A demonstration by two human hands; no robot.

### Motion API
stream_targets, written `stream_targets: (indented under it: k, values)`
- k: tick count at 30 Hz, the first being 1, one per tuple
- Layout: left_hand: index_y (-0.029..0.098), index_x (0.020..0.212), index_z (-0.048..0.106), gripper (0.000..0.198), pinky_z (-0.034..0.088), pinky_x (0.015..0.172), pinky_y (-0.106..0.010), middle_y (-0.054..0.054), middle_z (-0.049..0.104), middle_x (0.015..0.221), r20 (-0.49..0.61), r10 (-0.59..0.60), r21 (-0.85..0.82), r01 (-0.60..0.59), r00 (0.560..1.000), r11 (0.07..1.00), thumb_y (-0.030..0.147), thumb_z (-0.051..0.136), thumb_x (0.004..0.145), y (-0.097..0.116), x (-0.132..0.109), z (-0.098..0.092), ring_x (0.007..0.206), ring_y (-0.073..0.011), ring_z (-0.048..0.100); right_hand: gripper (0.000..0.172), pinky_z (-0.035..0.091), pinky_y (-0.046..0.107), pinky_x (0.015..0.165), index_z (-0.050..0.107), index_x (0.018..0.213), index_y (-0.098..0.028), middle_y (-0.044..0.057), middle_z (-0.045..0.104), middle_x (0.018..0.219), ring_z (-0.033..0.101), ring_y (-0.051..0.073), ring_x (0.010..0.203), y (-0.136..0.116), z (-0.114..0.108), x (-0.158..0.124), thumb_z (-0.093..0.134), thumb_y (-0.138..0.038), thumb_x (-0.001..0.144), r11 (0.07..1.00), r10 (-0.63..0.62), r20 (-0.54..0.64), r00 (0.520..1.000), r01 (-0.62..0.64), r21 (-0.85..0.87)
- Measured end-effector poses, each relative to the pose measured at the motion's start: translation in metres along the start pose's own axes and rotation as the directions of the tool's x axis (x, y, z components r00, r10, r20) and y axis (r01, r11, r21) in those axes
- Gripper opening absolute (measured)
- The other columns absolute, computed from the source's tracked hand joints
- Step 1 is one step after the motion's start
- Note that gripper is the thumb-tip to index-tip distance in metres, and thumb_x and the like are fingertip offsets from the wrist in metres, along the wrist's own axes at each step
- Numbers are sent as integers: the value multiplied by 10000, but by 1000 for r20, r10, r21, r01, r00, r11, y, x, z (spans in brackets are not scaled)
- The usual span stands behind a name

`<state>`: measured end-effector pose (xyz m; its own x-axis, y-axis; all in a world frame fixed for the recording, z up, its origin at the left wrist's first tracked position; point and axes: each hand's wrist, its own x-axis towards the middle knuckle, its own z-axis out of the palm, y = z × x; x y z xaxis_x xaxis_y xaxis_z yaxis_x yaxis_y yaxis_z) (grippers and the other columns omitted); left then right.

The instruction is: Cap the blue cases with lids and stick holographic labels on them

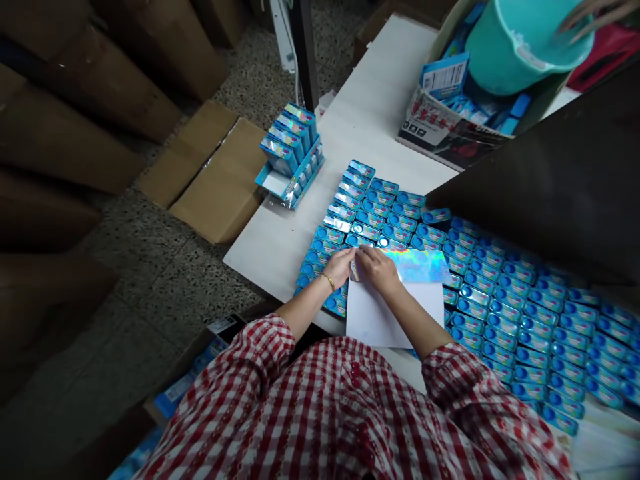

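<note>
My left hand [340,267] and my right hand [379,268] meet over a sheet of shiny holographic stickers [420,265] that lies on a white backing sheet [373,317]. Both hands pinch at the sheet's left corner, fingers closed on its edge. Under and around the sheet lie several rows of small blue boxes [390,223], laid flat on the white table [365,113]. I wear a red and white checked shirt and a bracelet on the left wrist.
A blue display tray [290,163] with upright boxes stands at the table's left edge. A carton of blue packs [450,127] and a teal bucket [520,40] sit at the far end. Flattened cardboard [210,173] lies on the floor. Another person's fingers [595,13] show top right.
</note>
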<state>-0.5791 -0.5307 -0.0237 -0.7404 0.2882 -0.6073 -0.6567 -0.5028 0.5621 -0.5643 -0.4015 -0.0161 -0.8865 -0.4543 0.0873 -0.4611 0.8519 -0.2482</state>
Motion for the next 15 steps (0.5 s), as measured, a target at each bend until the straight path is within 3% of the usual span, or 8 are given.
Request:
stream_targets:
  k: [3,5,7,9,11,15]
  values:
    - [145,696,583,236,416,618,-240,23,530,571,-99,99,196,-78,990,977,367,606,771,2,6,-8,589,-108,523,213,460,301,760,672,907,-176,104,645,1038,572,189,866,-6,-18,4,462,-187,871,981,83,44,996,-89,172]
    - [158,646,582,233,423,649,-257,13,528,577,-131,235,429,-158,963,890,348,586,781,7,9,-14,634,-131,530,176,461,293,741,662,807,-189,82,651,934,574,178,838,-10,-38,5,495,-220,852,915,148,19,989,-144,376]
    - [166,636,609,172,430,737,-275,-15,574,657,-88,381,620,-249,920,744,297,623,747,15,9,-20,748,-160,554,154,459,281,698,641,737,-199,51,634,834,569,165,803,-13,-57,5,531,-260,827,774,277,-26,960,-208,598]
    - [171,721,659,99,426,799,-282,-46,623,801,-68,472,679,-306,879,667,265,676,696,23,7,-25,836,-175,560,154,441,264,630,624,679,-199,20,606,749,553,144,725,-17,-69,9,582,-302,786,580,428,-5,904,-270,769]
    - [174,870,676,218,436,796,-279,-68,638,931,-117,478,597,-323,870,734,317,677,705,32,1,-28,874,-175,568,175,410,247,563,619,647,-190,0,584,681,523,121,634,-23,-70,17,638,-344,729,364,533,92,841,-326,873]
    - [144,943,657,460,461,693,-258,-84,654,899,-183,248,171,-217,951,961,548,478,816,55,-16,-36,818,-153,593,238,350,222,473,632,647,-176,-23,555,567,486,96,525,-41,-50,41,699,-402,617,2,623,305,721,-391,920]
